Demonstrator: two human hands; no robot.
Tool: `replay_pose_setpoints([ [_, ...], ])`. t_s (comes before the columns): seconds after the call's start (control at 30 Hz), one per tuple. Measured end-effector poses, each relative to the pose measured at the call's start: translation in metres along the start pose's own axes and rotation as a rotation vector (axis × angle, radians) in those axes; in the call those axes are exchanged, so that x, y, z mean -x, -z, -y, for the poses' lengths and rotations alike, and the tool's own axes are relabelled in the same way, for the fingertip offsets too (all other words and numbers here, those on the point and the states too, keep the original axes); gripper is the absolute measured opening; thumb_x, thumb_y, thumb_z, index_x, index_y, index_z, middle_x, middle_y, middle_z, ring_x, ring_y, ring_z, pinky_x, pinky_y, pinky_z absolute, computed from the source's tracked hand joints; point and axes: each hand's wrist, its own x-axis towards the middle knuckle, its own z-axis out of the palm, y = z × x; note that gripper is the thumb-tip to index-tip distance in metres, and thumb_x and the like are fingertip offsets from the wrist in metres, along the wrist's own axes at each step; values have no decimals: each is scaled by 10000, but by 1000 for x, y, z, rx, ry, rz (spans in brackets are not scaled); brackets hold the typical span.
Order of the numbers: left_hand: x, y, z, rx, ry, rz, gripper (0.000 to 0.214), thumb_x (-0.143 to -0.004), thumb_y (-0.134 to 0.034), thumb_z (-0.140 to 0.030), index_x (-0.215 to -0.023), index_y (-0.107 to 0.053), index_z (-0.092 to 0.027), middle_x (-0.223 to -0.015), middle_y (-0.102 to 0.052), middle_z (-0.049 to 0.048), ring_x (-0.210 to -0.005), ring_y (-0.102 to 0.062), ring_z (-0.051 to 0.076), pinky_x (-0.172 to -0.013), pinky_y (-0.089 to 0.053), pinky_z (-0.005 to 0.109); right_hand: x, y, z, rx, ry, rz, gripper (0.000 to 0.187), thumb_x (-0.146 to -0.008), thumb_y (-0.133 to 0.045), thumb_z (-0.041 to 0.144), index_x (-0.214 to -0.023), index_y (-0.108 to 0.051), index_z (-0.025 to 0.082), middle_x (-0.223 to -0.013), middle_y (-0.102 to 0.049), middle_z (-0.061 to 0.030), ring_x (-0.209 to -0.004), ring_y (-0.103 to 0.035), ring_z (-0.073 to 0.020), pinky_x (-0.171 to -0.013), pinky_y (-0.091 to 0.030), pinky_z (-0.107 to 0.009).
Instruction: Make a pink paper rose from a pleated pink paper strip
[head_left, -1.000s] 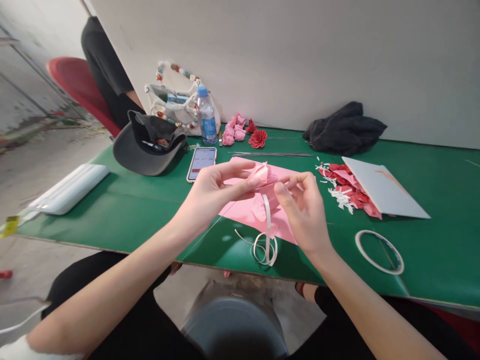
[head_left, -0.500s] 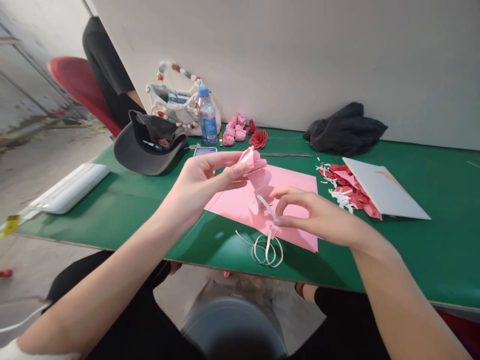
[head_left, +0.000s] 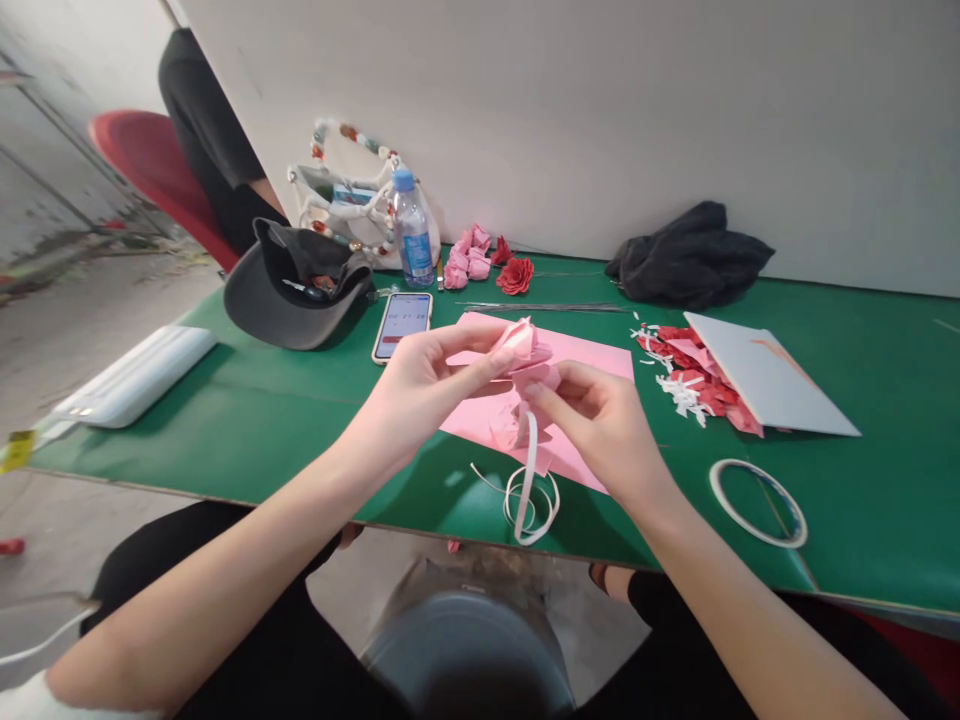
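A: Start well to the left of the pink sheet (head_left: 476,412). What's there?

B: A flat white case (head_left: 139,375). Closer to the sheet come a grey cap (head_left: 300,300), then a lit phone (head_left: 403,325), with a water bottle (head_left: 415,235) standing beyond the sheet's far left corner.

A: And the left hand (head_left: 424,375)?

B: Over the sheet's left part, thumb and fingers nearly together, pinching the pink paper flower (head_left: 525,345) near its top.

A: So the flower is up in the air?

B: Yes, above the sheet, between both hands. Behind the sheet sit some pink blooms (head_left: 466,260) and, beside them, a red flower (head_left: 515,276). A white strip (head_left: 529,480) curls down past the sheet's near edge.

A: What about the right hand (head_left: 604,415)?

B: Over the sheet's right part, thumb and forefinger closed on the flower's lower petals. I can't tell whether they also touch the strip.

A: Anything farther right?

B: Right of the sheet, red scraps (head_left: 697,370) lie partly under a tilted white board (head_left: 772,380), and a tape roll (head_left: 716,493) lies nearer the person.
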Motion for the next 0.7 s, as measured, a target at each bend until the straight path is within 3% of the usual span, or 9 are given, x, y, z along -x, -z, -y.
replay_pose_setpoints([
  [0.17, 0, 1, 2, -1, 22, -5, 292, -894, -705, -309, -1160, -727, -192, -1145, -756, 53, -1013, -728, 212, -925, -587, 298, 1, 1, 1, 16, -1, -6, 236, -841, -726, 373, -730, -649, 180, -735, -708, -25, -706, -702, -172, -674, -564, -297],
  [0.7, -3, -1, 18, -19, -8, -47, 310, -845, -753, -348, -1099, -727, -173, -1080, -752, 58, -986, -709, 195, -825, -572, 248, 0, -3, -5, -77, -50, -23, 175, -813, -756, 351, -804, -714, 182, -795, -728, -37, -765, -720, -187, -674, -576, -297],
])
